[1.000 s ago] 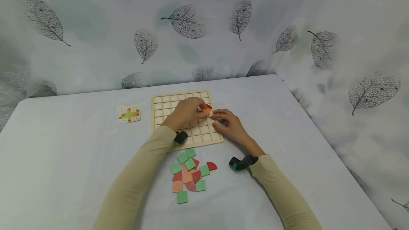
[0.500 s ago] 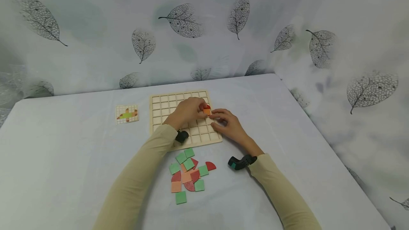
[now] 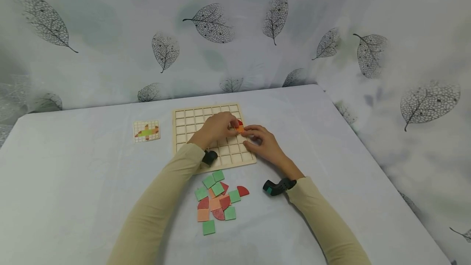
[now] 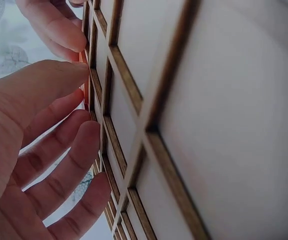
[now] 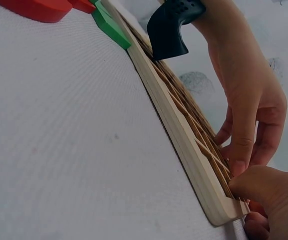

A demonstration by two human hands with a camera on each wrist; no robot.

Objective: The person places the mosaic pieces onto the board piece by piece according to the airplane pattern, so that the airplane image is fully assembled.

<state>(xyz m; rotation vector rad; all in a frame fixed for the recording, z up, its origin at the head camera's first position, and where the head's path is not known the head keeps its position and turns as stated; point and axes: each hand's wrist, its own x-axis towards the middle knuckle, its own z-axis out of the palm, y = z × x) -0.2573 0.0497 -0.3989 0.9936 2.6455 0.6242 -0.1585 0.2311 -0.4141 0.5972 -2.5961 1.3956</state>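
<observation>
Your left hand (image 3: 214,129) reaches over the pale wooden grid board (image 3: 234,149) and pinches a thin orange square tile (image 3: 240,129) between thumb and forefinger; in the left wrist view its other fingers are bent and spread, tips close along the grid. That tile is at the board's right side, with a red quarter-circle tile (image 3: 240,122) just beside it on the far side, partly behind your fingertips. Can't tell whether the orange one lies flush in its cell. Your right hand (image 3: 265,147) is at the board's right edge, fingers loosely curved, thumb well apart from them; its fingertips are right next to the orange tile, contact not clear. Board lies flat on the white tablecloth (image 3: 81,183). Just off its near edge you've got a loose spread of pieces, some overlapping: green square tiles (image 3: 208,227), red quarter-circle tiles (image 3: 243,191) and more orange square tiles (image 3: 203,215). One green square in the middle sits on top of others; the nearest green one lies at the near end of the spread. Left of the board, apart from it, is a small printed card (image 3: 146,131) showing a gridded pattern in green, orange and red. You have a black wrist mount (image 3: 280,186) on each arm, just past beige sleeves (image 3: 158,201). Behind: pale curtain with dark leaf prints (image 3: 215,23).
</observation>
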